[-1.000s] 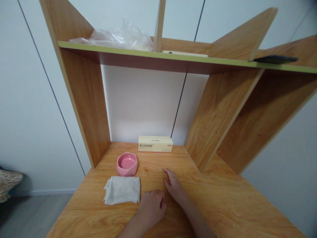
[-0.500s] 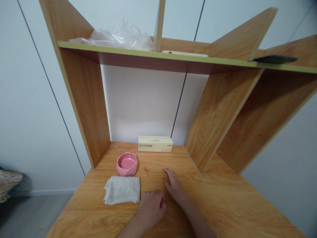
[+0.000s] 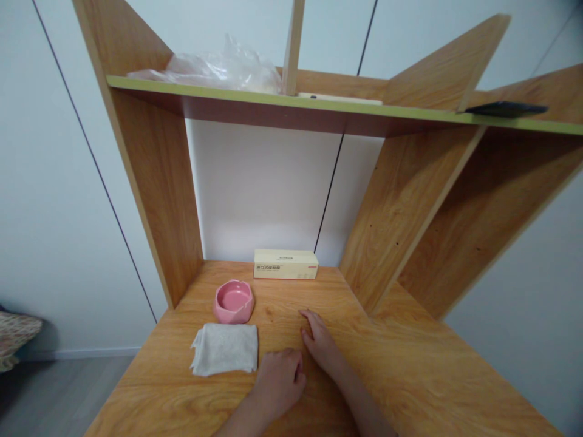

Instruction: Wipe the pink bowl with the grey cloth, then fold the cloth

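Two bare hands are resting on a wood-grain desk (image 3: pixel 423 376) at the bottom centre of the frame. The left hand (image 3: pixel 279 379) is bending into a loose curl, knuckles up; its fingertips are hiding underneath, so whether it is clenching or holding anything cannot be told. The right hand (image 3: pixel 317 337), a little higher and to the right, is lying released, its fingers stretching forward and grasping nothing.

A folded pale grey cloth (image 3: pixel 226 349) is lying flat at lower left of centre, just beside the left hand. Directly above it in the frame, a faceted pink bowl (image 3: pixel 233 316) is sitting upright; whether the two are touching is unclear. A long cream box (image 3: pixel 285 265) is standing at the back of the desk, near the centre.

For this resting pose, loose wrists and light contact are serving best. The left hand is sitting close to the cloth's right edge, so a sideways slip would probably ruck the soft folds and might nudge the bowl; leaving that narrow gap is the safer choice.
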A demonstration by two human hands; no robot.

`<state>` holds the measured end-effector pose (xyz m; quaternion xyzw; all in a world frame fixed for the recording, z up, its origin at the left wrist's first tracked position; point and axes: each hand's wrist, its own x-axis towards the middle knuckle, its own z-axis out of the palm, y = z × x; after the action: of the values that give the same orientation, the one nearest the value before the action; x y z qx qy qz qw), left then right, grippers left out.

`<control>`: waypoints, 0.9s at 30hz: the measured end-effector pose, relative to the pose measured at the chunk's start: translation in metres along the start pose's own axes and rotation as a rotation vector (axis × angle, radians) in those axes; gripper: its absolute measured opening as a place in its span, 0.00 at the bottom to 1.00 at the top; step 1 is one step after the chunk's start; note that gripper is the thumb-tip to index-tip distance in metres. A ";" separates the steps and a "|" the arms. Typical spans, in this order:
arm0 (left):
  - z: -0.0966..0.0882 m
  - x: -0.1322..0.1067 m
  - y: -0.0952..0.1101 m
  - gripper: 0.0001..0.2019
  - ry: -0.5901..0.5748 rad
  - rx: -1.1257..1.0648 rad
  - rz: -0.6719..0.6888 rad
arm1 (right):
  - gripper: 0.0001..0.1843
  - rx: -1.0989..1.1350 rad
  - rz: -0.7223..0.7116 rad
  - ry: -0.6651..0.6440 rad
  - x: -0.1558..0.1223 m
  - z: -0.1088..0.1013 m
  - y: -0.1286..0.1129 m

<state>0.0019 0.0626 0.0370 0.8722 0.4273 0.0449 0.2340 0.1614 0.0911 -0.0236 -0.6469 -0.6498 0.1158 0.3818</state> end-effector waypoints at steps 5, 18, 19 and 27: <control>0.002 0.001 -0.001 0.11 0.021 0.005 0.002 | 0.24 0.007 -0.001 0.008 0.000 0.002 0.002; 0.005 0.002 -0.002 0.11 0.076 -0.028 0.014 | 0.24 -0.005 -0.005 -0.002 0.000 0.001 0.001; 0.006 0.002 -0.002 0.11 0.082 -0.026 0.016 | 0.24 -0.009 -0.006 -0.003 0.000 0.001 0.001; 0.010 0.003 -0.004 0.11 0.115 -0.024 0.018 | 0.24 -0.020 -0.024 0.006 -0.001 0.002 0.001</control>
<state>0.0038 0.0631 0.0260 0.8692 0.4314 0.1021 0.2191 0.1612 0.0910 -0.0258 -0.6435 -0.6574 0.1026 0.3786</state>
